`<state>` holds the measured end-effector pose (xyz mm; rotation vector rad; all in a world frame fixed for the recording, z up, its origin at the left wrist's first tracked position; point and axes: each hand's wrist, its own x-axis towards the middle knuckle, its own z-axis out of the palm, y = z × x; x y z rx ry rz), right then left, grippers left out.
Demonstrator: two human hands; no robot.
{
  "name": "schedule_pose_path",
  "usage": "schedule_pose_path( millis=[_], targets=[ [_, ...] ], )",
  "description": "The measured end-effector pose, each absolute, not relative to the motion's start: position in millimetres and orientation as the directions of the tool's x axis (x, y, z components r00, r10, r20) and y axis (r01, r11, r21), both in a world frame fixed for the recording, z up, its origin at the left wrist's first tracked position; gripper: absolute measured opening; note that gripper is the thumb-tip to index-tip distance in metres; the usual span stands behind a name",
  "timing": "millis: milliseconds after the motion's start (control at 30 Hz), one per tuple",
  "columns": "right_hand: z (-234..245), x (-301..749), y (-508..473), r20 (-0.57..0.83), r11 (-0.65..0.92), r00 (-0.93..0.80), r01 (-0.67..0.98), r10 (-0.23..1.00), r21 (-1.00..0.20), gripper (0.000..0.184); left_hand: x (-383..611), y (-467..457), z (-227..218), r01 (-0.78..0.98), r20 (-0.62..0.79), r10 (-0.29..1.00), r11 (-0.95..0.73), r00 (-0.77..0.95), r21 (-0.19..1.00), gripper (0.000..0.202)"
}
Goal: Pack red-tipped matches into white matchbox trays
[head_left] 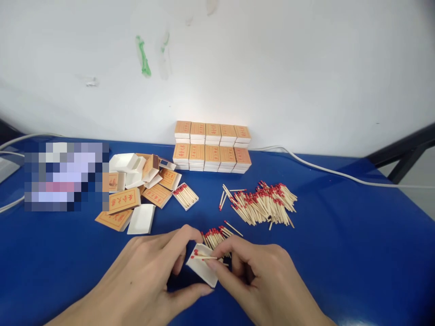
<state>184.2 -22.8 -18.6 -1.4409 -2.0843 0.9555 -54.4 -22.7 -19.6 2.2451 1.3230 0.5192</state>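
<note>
A white matchbox tray is tilted up in my left hand, gripped between thumb and fingers at its ends. My right hand pinches a few red-tipped matches between thumb and forefinger, their heads inside the tray. Just behind the tray lies a small pile of matches, partly hidden by my hands. Farther right is a larger heap of matches. One tray filled with matches rests on the table behind my left hand.
Empty white trays and orange matchbox sleeves lie jumbled at the left. Stacked matchboxes stand in rows against the white wall. A white cable crosses the blue table at the back right. A blurred-out patch covers something at far left.
</note>
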Motion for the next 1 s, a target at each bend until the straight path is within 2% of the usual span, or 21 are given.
schedule_pose_path(
  millis=[67, 233, 400, 500, 667, 767, 1000],
  targets=[
    [-20, 185, -24, 0.006, 0.291, -0.407, 0.644, 0.914, -0.707, 0.013, -54, -23, -21, 0.703, 0.043, 0.892, -0.384, 0.451, 0.598, 0.030],
    [-25, 186, -27, 0.106, 0.420, -0.462, 0.656, 0.880, -0.627, 0.011, -53, -23, -19, 0.656, 0.013, 0.876, -0.371, 0.482, 0.657, 0.028],
    [-18, 190, -25, 0.199, 0.493, -0.494, 0.584, 0.846, -0.645, 0.008, -53, -23, -17, 0.652, -0.014, 0.879, -0.343, 0.477, 0.676, 0.020],
    [-7, 193, -22, 0.204, 0.483, -0.478, 0.585, 0.854, -0.652, 0.008, -54, -23, -16, 0.674, -0.038, 0.890, -0.316, 0.454, 0.668, 0.015],
    [3, 196, -18, 0.174, 0.416, -0.417, 0.610, 0.892, -0.675, 0.012, -55, -21, -10, 0.674, 0.045, 0.908, -0.341, 0.416, 0.655, 0.018],
    [3, 195, -17, 0.219, 0.448, -0.426, 0.569, 0.878, -0.690, 0.015, -55, -21, -9, 0.657, 0.124, 0.903, -0.389, 0.412, 0.646, 0.014],
    [8, 198, -16, 0.294, 0.488, -0.401, 0.569, 0.868, -0.662, 0.014, -56, -23, -13, 0.673, 0.155, 0.901, -0.408, 0.405, 0.617, 0.015]
  ],
)
